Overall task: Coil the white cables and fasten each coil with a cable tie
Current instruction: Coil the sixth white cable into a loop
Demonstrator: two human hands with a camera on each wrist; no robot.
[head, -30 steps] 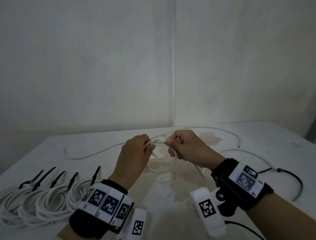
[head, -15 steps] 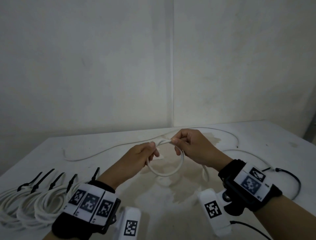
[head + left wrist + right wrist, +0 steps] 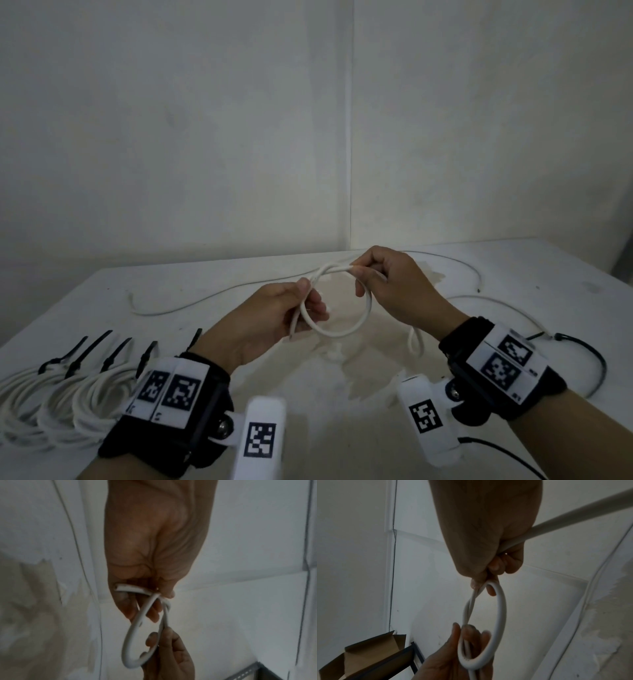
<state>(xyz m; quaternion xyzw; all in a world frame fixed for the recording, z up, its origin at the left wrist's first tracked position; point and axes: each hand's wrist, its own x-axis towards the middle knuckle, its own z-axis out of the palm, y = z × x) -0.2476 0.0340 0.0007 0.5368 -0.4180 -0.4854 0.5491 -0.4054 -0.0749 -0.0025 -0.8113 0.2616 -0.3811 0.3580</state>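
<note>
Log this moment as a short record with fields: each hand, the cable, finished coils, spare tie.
left hand: pinches the crossing of the loop
right hand: pinches the top of the loop; cable trails from its grip
white cable: one small loop held above the table
finished coils: tied with black ties, near left of the table
loose cable tie: black, on the table at right

The right hand [image 3: 488,534] pinches the top of a white cable [image 3: 500,615] loop between thumb and fingers, with the cable's tail running off up to the right. Below, the left hand [image 3: 453,660] grips the loop's bottom, where strands cross. An open cardboard box [image 3: 359,660] sits at lower left.
</note>
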